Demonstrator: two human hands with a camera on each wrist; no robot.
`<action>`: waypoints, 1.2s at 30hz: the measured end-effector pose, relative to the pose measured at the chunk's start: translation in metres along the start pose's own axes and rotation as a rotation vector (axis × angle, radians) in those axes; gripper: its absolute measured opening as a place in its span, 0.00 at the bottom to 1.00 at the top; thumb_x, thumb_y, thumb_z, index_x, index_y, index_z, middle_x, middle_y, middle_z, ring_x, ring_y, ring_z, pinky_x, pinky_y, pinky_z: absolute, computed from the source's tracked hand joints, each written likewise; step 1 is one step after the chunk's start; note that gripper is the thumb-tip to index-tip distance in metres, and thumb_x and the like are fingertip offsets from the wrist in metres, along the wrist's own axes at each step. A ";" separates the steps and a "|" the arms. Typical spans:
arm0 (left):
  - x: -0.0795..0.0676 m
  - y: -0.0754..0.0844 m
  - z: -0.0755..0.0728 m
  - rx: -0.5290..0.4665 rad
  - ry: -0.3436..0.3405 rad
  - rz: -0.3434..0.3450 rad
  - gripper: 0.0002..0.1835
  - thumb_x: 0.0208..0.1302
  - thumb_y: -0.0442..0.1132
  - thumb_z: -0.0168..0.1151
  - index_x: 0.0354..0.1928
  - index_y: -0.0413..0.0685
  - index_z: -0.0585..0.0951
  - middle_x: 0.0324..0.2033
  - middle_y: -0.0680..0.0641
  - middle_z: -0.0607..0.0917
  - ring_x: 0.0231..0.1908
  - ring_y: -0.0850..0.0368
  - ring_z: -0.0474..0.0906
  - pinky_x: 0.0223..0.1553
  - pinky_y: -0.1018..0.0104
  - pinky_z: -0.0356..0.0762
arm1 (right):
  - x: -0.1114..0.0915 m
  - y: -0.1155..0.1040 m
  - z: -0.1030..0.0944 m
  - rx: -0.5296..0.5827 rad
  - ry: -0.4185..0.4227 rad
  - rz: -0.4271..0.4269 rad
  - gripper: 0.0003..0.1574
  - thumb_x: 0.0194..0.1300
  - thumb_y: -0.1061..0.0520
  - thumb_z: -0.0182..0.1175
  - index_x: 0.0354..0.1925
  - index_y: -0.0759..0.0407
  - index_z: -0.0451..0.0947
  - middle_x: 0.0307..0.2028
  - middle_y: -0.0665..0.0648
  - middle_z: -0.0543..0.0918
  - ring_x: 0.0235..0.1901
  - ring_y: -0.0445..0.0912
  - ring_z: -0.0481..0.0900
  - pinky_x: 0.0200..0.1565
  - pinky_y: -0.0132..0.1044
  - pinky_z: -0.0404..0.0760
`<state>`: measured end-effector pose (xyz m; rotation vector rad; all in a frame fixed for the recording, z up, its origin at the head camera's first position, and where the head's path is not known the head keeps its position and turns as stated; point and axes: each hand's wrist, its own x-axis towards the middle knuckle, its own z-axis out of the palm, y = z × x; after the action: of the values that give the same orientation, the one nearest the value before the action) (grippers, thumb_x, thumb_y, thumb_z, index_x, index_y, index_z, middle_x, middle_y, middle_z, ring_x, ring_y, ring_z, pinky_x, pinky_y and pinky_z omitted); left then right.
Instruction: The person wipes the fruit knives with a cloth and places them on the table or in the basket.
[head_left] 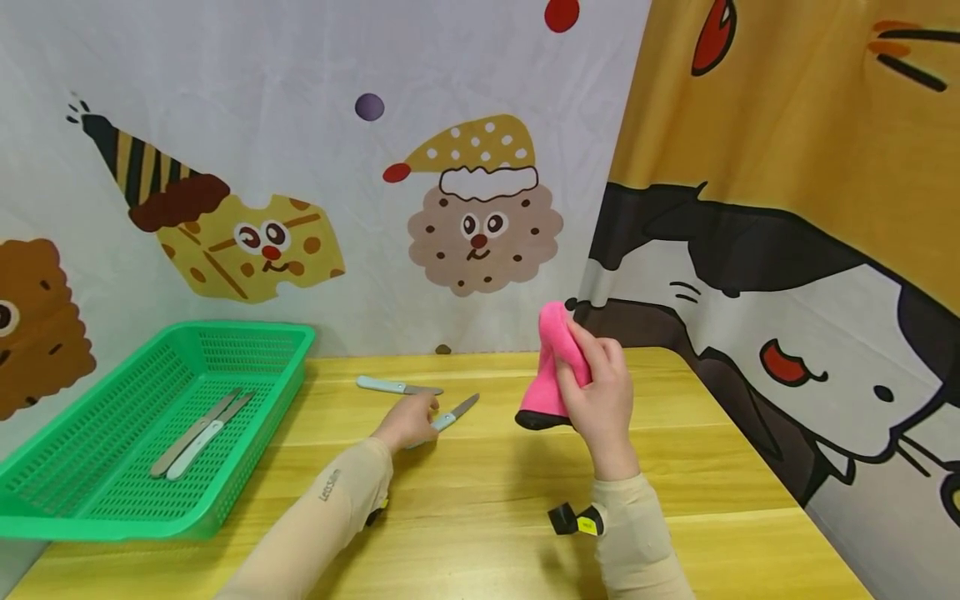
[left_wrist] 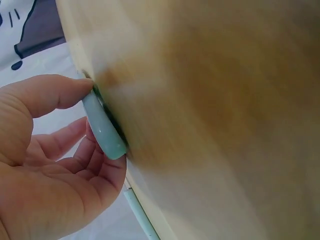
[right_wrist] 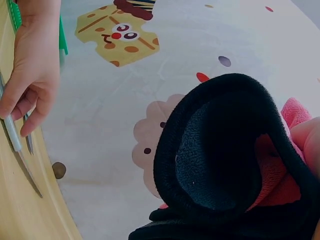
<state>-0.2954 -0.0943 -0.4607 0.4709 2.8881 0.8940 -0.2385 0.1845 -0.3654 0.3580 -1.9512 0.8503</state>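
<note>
My left hand (head_left: 411,421) is low over the table, its thumb and fingers about the pale green handle (left_wrist: 105,122) of a small knife (head_left: 456,412). This knife's blade points away to the right. A second knife (head_left: 386,385) with a similar handle lies just beyond the hand, near the table's back edge. My right hand (head_left: 606,400) grips a folded pink cloth (head_left: 553,375) with black edging, raised above the table. In the right wrist view the cloth's dark inner side (right_wrist: 215,150) forms an open loop, and fingers show at the right edge.
A green plastic basket (head_left: 247,467) stands at the left, with two more knives (head_left: 202,433) lying in it. Behind the wooden table (head_left: 480,533) hangs a white sheet with cartoon figures; another printed curtain (head_left: 750,250) runs along the right side.
</note>
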 end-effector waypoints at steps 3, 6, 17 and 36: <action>-0.001 -0.001 -0.003 -0.063 -0.006 0.000 0.26 0.52 0.26 0.68 0.56 0.34 0.78 0.39 0.44 0.83 0.33 0.53 0.75 0.37 0.57 0.76 | 0.000 0.000 0.000 0.000 0.002 -0.003 0.31 0.58 0.63 0.67 0.61 0.51 0.80 0.38 0.64 0.75 0.34 0.53 0.73 0.27 0.46 0.71; 0.000 -0.002 -0.006 -0.185 -0.001 -0.017 0.25 0.56 0.27 0.67 0.59 0.35 0.78 0.37 0.46 0.82 0.33 0.54 0.73 0.34 0.61 0.74 | 0.000 0.001 0.000 0.001 0.006 0.001 0.31 0.59 0.63 0.67 0.61 0.51 0.79 0.38 0.64 0.75 0.35 0.53 0.73 0.27 0.46 0.71; -0.001 0.003 -0.029 -0.731 0.058 -0.051 0.24 0.67 0.29 0.62 0.65 0.38 0.75 0.41 0.43 0.81 0.43 0.52 0.77 0.48 0.56 0.80 | 0.000 0.002 0.001 0.000 0.018 -0.002 0.30 0.58 0.63 0.67 0.61 0.51 0.80 0.38 0.63 0.75 0.34 0.53 0.74 0.27 0.46 0.72; -0.026 0.030 -0.049 -1.374 -0.122 0.177 0.25 0.77 0.28 0.45 0.70 0.22 0.58 0.46 0.45 0.79 0.40 0.58 0.77 0.46 0.65 0.80 | -0.003 -0.005 0.005 0.009 -0.008 -0.064 0.29 0.57 0.64 0.67 0.59 0.53 0.81 0.37 0.62 0.75 0.32 0.52 0.73 0.26 0.45 0.71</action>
<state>-0.2705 -0.1055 -0.4031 0.5306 1.5002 2.3333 -0.2371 0.1774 -0.3677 0.4279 -1.9337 0.8175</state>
